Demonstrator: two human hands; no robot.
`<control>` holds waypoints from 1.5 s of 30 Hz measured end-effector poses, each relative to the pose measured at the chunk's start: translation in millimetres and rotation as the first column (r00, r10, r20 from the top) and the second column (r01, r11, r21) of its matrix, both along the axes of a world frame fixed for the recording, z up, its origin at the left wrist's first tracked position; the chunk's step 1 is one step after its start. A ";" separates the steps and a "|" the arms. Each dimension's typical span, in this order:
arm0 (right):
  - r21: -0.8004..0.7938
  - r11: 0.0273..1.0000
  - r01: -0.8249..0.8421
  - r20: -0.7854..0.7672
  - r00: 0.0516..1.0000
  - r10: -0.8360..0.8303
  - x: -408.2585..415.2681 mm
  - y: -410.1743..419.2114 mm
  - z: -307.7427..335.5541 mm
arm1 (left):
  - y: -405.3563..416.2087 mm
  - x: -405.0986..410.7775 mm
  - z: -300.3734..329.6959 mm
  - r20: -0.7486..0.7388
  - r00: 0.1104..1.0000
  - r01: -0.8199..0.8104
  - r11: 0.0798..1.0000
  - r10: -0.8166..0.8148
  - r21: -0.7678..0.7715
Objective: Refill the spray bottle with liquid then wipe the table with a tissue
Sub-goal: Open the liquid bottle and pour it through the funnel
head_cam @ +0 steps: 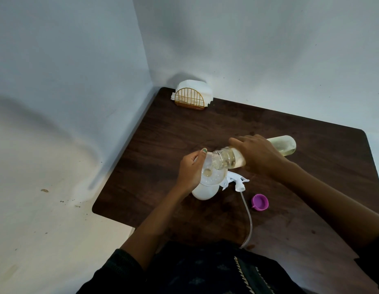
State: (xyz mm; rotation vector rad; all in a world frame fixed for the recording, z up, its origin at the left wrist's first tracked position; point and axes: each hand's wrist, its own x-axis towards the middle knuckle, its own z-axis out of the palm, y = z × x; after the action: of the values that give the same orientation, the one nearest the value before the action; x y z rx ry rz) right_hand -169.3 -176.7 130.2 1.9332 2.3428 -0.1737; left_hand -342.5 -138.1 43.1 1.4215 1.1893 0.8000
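Both hands are on the refill: the left hand (189, 171) grips a clear funnel (209, 175) set in the white spray bottle (205, 193), and the right hand (258, 154) wraps the tilted refill bottle (284, 146), mouth over the funnel. Next, judging by this: level it, refit the trigger head (299, 181) lying under the right hand.

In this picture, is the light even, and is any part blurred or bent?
Head view: soft, dim light; faint shadow behind the tissue holder; wide-angle lens bends the table edges; the right hand and tilted refill bottle look slightly soft; no strong glare.
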 end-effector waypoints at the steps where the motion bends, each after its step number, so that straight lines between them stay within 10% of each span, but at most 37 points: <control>1: 0.002 1.000 -0.002 0.003 1.000 0.002 0.2 0.2 -0.4 | 0.0 -0.1 0.4 -0.001 1.000 -0.001 1.000 0.001 0.001; 45: 0.002 1.000 -0.013 0.001 1.000 0.013 0.3 -0.7 0.3 | -2.2 0.3 5.2 0.015 1.000 0.004 0.999 -0.003 -0.033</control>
State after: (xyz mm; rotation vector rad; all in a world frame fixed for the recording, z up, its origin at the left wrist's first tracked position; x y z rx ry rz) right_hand -169.0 -177.4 130.5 1.9184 2.3547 -0.1699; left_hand -342.2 -140.3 48.3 1.3881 1.1832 0.7842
